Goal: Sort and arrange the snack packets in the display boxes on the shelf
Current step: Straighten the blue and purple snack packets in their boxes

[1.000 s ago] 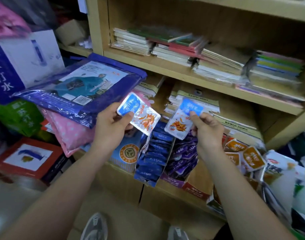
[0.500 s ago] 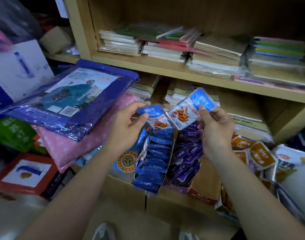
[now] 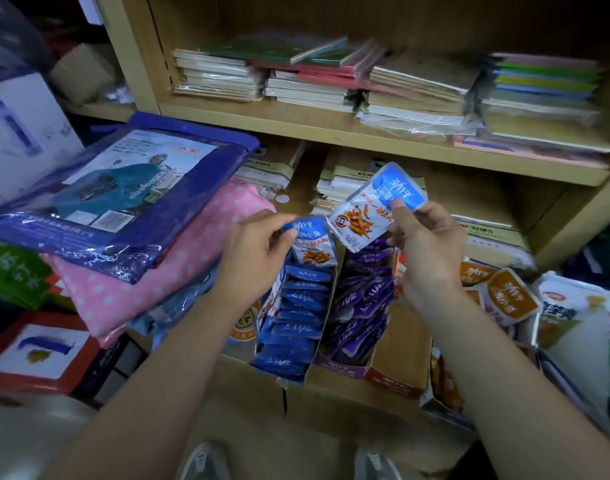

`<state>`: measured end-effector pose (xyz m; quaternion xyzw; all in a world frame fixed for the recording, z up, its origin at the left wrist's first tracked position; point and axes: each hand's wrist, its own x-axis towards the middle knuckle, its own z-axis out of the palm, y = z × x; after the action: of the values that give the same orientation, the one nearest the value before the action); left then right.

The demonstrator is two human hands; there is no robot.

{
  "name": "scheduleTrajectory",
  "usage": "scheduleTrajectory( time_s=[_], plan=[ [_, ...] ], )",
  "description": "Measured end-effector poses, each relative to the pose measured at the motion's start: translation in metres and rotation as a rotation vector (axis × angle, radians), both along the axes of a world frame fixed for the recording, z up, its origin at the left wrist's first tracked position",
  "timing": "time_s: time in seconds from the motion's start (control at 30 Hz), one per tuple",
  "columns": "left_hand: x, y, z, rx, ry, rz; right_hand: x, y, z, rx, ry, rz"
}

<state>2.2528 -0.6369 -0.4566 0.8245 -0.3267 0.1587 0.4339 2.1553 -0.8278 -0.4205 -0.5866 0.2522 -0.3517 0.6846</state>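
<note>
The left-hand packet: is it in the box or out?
Partly in: the left hand pinches the packet up top; its lower end sits in the box, behind the row.

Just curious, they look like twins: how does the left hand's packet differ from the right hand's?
The left packet, pinched by the left hand, stands upright at the back of the blue box; the right packet, in the right hand, is tilted above the purple box. Both are blue-topped, same print.

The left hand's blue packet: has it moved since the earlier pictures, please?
Yes. The blue packet in the left hand came down and rightward, to the back of the blue display box.
</note>
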Motion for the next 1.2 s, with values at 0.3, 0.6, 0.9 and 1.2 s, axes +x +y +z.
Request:
scheduleTrajectory(
  time_s=[0.3, 0.6, 0.9, 1.2],
  plan=[
    [0.006, 0.004, 0.008, 0.042, -0.239, 0.118, -0.002, -0.002, 0.003, 0.050, -0.082, -0.051],
    [0.011, -0.004, -0.004, 0.078, -0.144, 0.070, -0.004, -0.001, -0.004, -0.156, -0.036, 0.093],
    [0.018, 0.003, -0.004, -0.078, 0.244, 0.077, -0.007, -0.003, -0.004, -0.302, -0.188, 0.174],
    [0.015, 0.003, -0.003, -0.331, 0.606, 0.031, 0.005, 0.001, -0.023, -0.812, 0.128, 0.341]
  ],
)
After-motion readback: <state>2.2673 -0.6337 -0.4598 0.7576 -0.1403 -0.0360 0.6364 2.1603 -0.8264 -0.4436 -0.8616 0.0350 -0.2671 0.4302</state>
